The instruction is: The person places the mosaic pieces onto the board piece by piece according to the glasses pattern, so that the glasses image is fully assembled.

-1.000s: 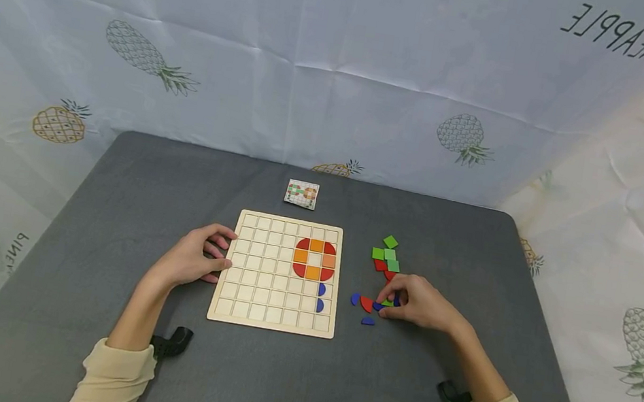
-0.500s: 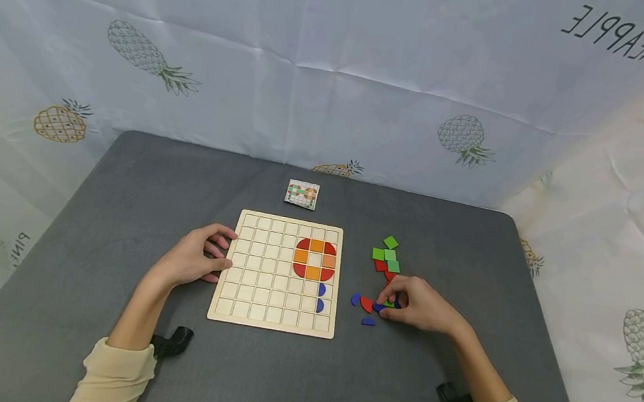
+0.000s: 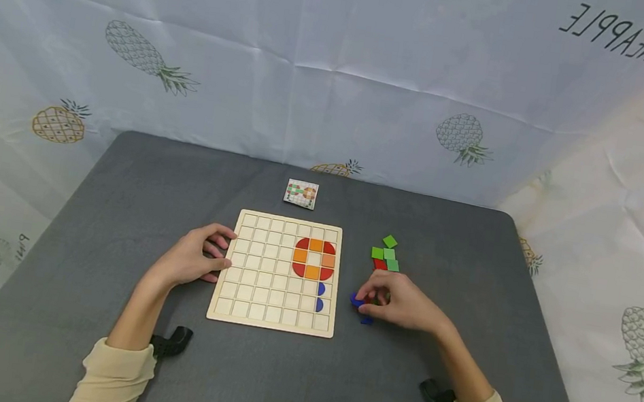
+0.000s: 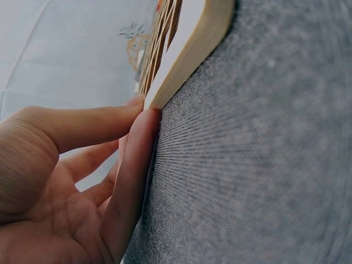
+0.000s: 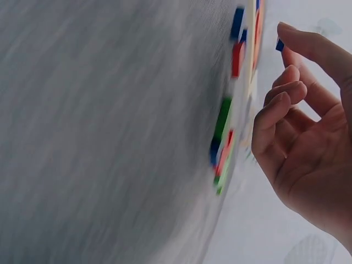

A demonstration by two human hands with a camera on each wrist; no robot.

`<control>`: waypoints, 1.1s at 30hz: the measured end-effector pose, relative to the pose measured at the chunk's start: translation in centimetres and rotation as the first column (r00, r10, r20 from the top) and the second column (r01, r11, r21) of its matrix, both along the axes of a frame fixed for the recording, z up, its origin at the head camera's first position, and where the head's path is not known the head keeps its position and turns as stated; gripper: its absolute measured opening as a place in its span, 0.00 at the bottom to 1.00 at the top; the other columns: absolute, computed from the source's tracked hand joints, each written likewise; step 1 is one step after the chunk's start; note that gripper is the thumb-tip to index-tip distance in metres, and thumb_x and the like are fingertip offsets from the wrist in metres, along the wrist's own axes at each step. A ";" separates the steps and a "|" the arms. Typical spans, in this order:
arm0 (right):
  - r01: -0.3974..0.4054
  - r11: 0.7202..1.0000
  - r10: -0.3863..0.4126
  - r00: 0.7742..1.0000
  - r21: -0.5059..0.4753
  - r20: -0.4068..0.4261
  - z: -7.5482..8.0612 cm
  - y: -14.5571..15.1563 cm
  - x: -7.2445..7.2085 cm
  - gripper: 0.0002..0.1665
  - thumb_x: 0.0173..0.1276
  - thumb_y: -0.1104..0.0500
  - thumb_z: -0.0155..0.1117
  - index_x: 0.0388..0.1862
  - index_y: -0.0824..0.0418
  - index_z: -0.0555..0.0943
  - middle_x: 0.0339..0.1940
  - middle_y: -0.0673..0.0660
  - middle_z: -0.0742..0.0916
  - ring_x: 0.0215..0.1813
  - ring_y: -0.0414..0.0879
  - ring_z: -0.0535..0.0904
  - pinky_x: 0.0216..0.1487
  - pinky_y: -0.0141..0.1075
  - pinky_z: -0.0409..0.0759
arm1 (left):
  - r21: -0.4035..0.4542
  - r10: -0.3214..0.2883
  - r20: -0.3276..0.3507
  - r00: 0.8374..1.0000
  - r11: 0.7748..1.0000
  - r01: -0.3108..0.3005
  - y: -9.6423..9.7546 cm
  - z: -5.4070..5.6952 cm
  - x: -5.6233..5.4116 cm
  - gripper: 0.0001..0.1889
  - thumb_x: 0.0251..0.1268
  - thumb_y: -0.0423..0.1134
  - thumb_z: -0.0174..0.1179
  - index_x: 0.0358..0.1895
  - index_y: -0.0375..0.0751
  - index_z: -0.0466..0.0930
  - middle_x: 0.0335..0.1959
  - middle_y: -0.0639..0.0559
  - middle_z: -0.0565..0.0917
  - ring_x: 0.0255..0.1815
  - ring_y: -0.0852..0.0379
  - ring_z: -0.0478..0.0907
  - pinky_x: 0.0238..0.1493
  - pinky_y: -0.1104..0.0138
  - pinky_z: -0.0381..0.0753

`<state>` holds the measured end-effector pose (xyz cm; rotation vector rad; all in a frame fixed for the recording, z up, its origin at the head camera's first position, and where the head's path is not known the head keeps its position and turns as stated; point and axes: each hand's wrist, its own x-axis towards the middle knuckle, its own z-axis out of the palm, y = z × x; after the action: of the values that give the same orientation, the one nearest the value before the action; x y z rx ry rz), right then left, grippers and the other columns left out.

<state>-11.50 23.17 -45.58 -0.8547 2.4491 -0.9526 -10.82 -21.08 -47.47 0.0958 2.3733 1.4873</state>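
Note:
My left hand point(image 3: 191, 255) pinches the left edge of a pale wooden grid board point(image 3: 256, 295) between thumb and fingers. In the board's right half sits a ring of red corner pieces and orange squares point(image 3: 312, 272). Below that ring lie two blue half-circles point(image 3: 319, 305). Right of the board, my right hand point(image 3: 403, 302) pinches a small blue half-circle point(image 5: 279, 45) between thumb and index finger, lifted off the table in the right wrist view. Loose pieces under this hand are mostly hidden; another blue half-circle point(image 3: 366, 320) shows just below its fingers.
Several green squares point(image 3: 389, 254) and a red piece point(image 3: 380, 264) lie beyond my right hand. A small printed pattern card point(image 3: 301, 194) rests behind the board on the grey table point(image 3: 189, 175). A pineapple-print cloth point(image 3: 288, 86) hangs behind the table.
My right hand has moved left from the loose pieces towards the board, carrying the blue half-circle. My left hand stays on the board's edge.

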 end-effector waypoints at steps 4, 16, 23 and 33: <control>-0.037 0.999 0.037 0.999 -0.002 0.008 0.4 -2.1 0.3 0.07 0.69 0.57 0.81 0.44 0.48 0.92 0.36 0.50 0.84 0.32 0.34 0.74 0.33 0.27 0.78 | 0.000 0.001 0.000 1.000 1.000 -0.001 0.0 0.0 0.0 0.28 0.72 0.30 0.70 0.73 0.35 0.74 0.58 0.35 0.76 0.49 0.46 0.79 0.33 0.60 0.93; -0.188 0.974 0.195 0.980 0.127 -0.043 0.2 -8.1 0.8 0.05 0.69 0.54 0.80 0.41 0.46 0.91 0.36 0.47 0.84 0.30 0.29 0.71 0.31 0.25 0.72 | 0.006 -0.004 -0.003 1.000 1.000 0.004 -0.2 -0.1 0.0 0.28 0.72 0.30 0.70 0.73 0.34 0.73 0.58 0.34 0.75 0.48 0.46 0.79 0.33 0.58 0.93; -0.225 0.953 0.237 0.971 0.202 -0.039 0.1 -9.3 0.9 0.05 0.69 0.56 0.79 0.41 0.46 0.91 0.37 0.44 0.83 0.33 0.30 0.71 0.34 0.25 0.72 | -0.006 -0.004 -0.002 1.000 1.000 0.004 -0.1 -0.1 0.0 0.28 0.72 0.30 0.71 0.72 0.34 0.74 0.58 0.34 0.76 0.49 0.46 0.79 0.34 0.59 0.93; -0.215 0.954 0.225 0.974 0.206 -0.025 0.3 -9.4 0.8 0.06 0.69 0.55 0.80 0.42 0.46 0.91 0.37 0.44 0.84 0.33 0.31 0.72 0.34 0.26 0.73 | -0.004 -0.005 -0.007 1.000 1.000 0.004 -0.1 -0.1 0.1 0.28 0.72 0.30 0.71 0.72 0.34 0.74 0.58 0.34 0.76 0.48 0.47 0.79 0.33 0.59 0.93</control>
<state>-10.67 13.81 -45.26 -1.0611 2.3767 -0.5980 -10.72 -21.17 -47.54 0.1057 2.3796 1.4831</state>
